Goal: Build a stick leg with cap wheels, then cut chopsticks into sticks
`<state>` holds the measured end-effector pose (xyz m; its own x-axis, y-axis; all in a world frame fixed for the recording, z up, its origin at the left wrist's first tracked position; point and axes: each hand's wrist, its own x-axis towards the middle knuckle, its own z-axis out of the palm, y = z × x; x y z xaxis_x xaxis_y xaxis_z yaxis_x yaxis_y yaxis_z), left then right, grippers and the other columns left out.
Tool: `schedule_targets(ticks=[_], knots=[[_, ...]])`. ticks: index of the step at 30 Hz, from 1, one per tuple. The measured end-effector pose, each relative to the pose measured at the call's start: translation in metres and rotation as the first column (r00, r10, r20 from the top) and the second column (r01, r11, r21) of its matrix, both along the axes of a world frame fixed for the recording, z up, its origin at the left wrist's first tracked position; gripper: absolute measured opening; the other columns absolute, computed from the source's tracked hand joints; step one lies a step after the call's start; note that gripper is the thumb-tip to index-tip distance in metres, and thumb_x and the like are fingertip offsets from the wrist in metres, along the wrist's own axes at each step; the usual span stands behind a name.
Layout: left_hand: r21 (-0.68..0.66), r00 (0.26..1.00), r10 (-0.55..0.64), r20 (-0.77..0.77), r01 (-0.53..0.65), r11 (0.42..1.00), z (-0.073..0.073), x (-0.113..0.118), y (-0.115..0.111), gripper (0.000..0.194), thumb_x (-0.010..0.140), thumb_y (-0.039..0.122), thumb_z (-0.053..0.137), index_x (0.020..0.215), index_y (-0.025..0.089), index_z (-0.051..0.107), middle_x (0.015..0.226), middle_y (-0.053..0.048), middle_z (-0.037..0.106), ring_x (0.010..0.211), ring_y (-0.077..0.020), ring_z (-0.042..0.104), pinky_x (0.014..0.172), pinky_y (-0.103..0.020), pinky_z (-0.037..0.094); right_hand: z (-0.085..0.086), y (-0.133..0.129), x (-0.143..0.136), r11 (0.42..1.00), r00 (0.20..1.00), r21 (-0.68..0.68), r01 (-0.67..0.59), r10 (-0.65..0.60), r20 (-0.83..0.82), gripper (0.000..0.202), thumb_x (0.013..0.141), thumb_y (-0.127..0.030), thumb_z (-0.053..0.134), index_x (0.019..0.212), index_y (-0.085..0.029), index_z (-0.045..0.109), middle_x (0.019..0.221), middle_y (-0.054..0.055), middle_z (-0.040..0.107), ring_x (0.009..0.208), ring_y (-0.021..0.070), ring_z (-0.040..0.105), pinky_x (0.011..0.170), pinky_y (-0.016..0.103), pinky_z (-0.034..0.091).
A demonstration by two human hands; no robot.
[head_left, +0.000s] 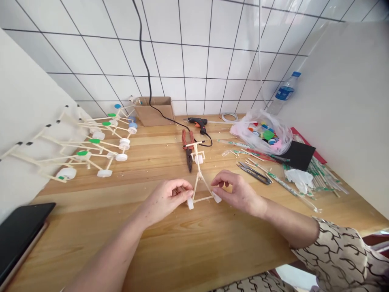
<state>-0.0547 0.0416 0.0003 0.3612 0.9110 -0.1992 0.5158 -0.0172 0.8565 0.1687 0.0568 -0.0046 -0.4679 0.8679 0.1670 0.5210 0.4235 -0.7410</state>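
In the head view, the wheeled stick frame (199, 175) sits at the centre, between both hands. The left hand's (165, 200) thumb and fingertips are close together at its left wheel (190, 203); the right hand's (241, 194) thumb is at the right wheel (216, 197). Whether either clamps, I cannot tell. Pliers (187, 150) lie just beyond, snips (255, 173) right of centre; bare wood (170, 247) runs to the table edge at bottom.

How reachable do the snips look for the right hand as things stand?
Probably yes: the snips lie on the table just beyond the right hand, with nothing standing between them. The hand is at a white wheel of the stick frame, so it would likely leave that first.
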Motion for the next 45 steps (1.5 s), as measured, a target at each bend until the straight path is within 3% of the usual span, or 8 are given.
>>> schedule_targets(ticks=[9,16,28,32,35,38,41,45], knots=[[0.129,0.986,0.162,-0.033,-0.156,0.979,0.001,0.006,-0.004,0.024,0.081,0.038,0.051,0.078,0.018,0.065,0.072,-0.001,0.066,0.066,-0.0149,0.059,0.060,-0.023,0.045,0.023,0.031,0.024,0.974,0.992,0.192,0.123,-0.120,-0.026,0.013,0.078,-0.016,0.052,0.067,-0.018,0.057,0.067,0.001,0.060,0.063,0.0126,0.053,0.059,0.025,0.043],[0.203,0.950,0.311,0.024,-0.309,0.929,0.004,0.010,-0.007,0.018,0.077,0.034,0.058,0.069,0.019,0.064,0.065,0.002,0.065,0.061,-0.0137,0.057,0.059,-0.022,0.045,-0.017,0.041,0.044,0.990,0.958,0.044,0.134,-0.141,0.249,0.005,0.075,-0.019,0.058,0.076,-0.017,0.062,0.076,0.003,0.062,0.069,0.0149,0.057,0.063,0.027,0.045],[0.271,0.967,0.242,0.084,-0.256,0.928,0.010,0.017,-0.012,0.017,0.080,0.027,0.056,0.065,0.018,0.060,0.061,0.001,0.060,0.057,-0.0115,0.054,0.056,-0.020,0.045,-0.009,0.036,0.036,0.999,0.943,0.015,0.033,-0.036,0.331,0.007,0.076,-0.014,0.056,0.076,-0.018,0.062,0.078,0.003,0.060,0.074,0.0157,0.055,0.068,0.029,0.043],[0.387,0.972,0.218,0.086,-0.234,0.892,0.012,0.021,-0.015,0.016,0.081,0.022,0.054,0.066,0.019,0.059,0.061,0.001,0.060,0.056,-0.0112,0.055,0.055,-0.020,0.045,0.001,0.030,0.035,0.982,0.986,-0.171,0.083,-0.057,0.154,0.005,0.077,-0.018,0.057,0.075,-0.016,0.062,0.071,0.002,0.059,0.065,0.0130,0.052,0.060,0.026,0.041],[0.533,0.974,0.159,0.160,-0.221,0.817,0.011,0.026,-0.022,0.010,0.081,0.016,0.054,0.074,0.019,0.061,0.065,0.000,0.062,0.057,-0.0105,0.057,0.055,-0.019,0.047,0.010,0.015,0.027,0.882,0.974,-0.468,-0.045,-0.066,-0.218,0.017,0.078,-0.031,0.061,0.080,-0.015,0.062,0.069,0.001,0.060,0.060,0.0105,0.052,0.056,0.023,0.040],[0.614,0.970,0.059,0.238,-0.197,0.765,0.008,0.029,-0.031,0.015,0.079,0.013,0.060,0.093,0.019,0.062,0.074,0.001,0.063,0.060,-0.0085,0.058,0.059,-0.017,0.049,0.012,-0.007,0.012,0.671,0.841,-0.672,-0.315,-0.130,-0.525,0.027,0.074,-0.038,0.066,0.080,-0.012,0.062,0.068,0.002,0.063,0.058,0.0088,0.055,0.054,0.021,0.040],[0.581,0.954,-0.022,0.298,-0.163,0.797,0.006,0.030,-0.038,0.030,0.076,0.012,0.065,0.104,0.021,0.060,0.082,0.000,0.064,0.065,-0.0078,0.058,0.064,-0.017,0.050,0.010,-0.025,-0.004,0.470,0.765,-0.759,-0.451,-0.234,-0.600,0.029,0.067,-0.035,0.074,0.078,-0.011,0.063,0.063,0.000,0.063,0.052,0.0059,0.055,0.050,0.017,0.039],[0.519,0.910,-0.156,0.384,-0.073,0.852,0.008,0.028,-0.040,0.031,0.077,0.008,0.063,0.105,0.021,0.062,0.086,-0.002,0.062,0.071,-0.0096,0.058,0.064,-0.019,0.051,0.009,-0.031,-0.011,0.420,0.706,-0.770,-0.481,-0.335,-0.624,0.027,0.064,-0.032,0.077,0.076,-0.011,0.064,0.062,-0.001,0.064,0.051,0.0040,0.055,0.049,0.015,0.039]])
